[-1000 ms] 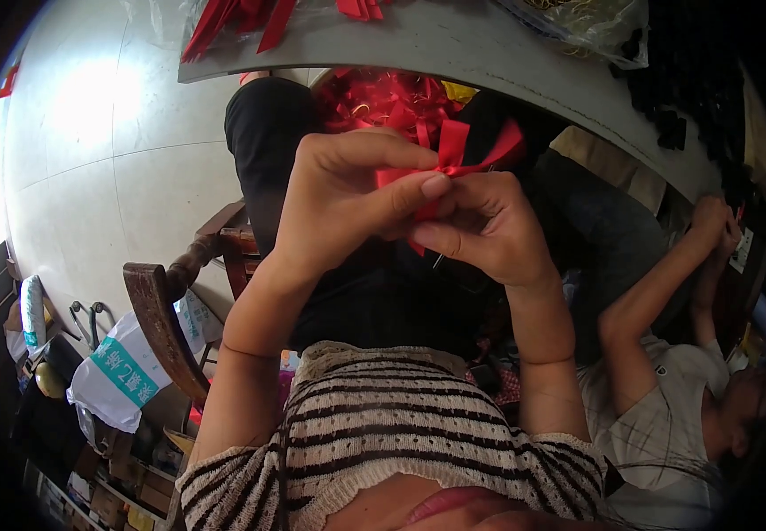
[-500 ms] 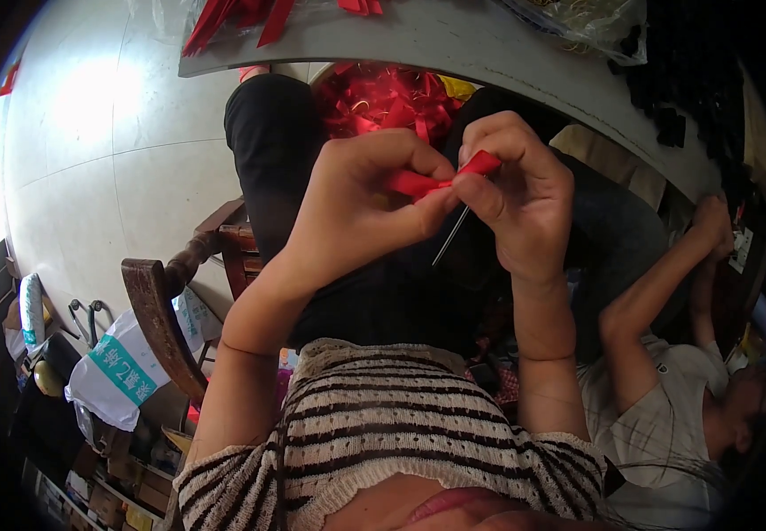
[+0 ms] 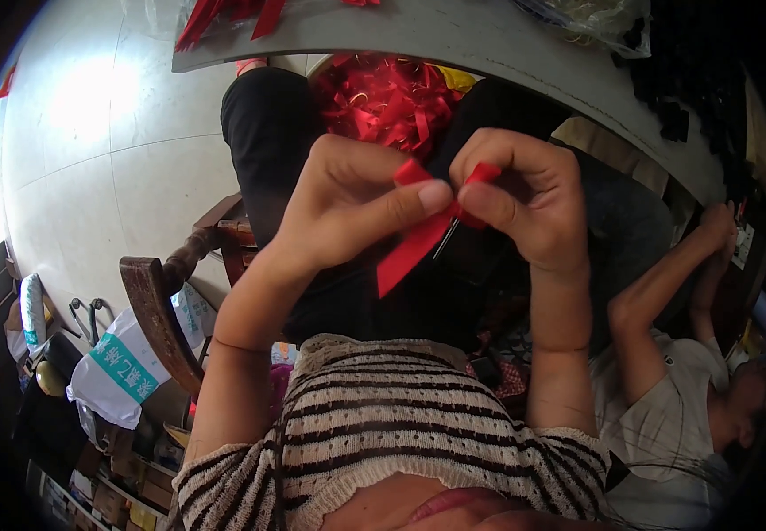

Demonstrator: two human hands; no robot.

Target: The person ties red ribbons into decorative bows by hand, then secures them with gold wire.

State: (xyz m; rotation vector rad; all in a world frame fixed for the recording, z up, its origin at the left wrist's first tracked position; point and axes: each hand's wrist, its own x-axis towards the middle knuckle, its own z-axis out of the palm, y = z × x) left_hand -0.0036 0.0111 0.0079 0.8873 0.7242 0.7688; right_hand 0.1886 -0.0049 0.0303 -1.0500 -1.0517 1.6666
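Note:
Above my lap, my left hand [image 3: 348,208] and my right hand [image 3: 525,199] pinch a red ribbon [image 3: 407,258] between thumbs and fingers. The ribbon is looped into what looks like a bow, one loop showing by each thumb and a slanted-cut tail hanging below my left thumb. A thin metal wire or needle [image 3: 444,239] points down from the middle of the ribbon; how it is fixed there is hidden by my fingers.
A heap of red ribbon pieces [image 3: 387,102] lies beyond my hands, under the grey table edge [image 3: 489,75]. Red strips [image 3: 215,18] and a clear plastic bag [image 3: 595,22] are on the table. A wooden chair arm [image 3: 148,301] stands left. A co-worker's arm [image 3: 666,274] is at right.
My fingers have shifted on the ribbon, and a tail now hangs down below my left thumb. My right hand has moved slightly right and down. The wire still points downward.

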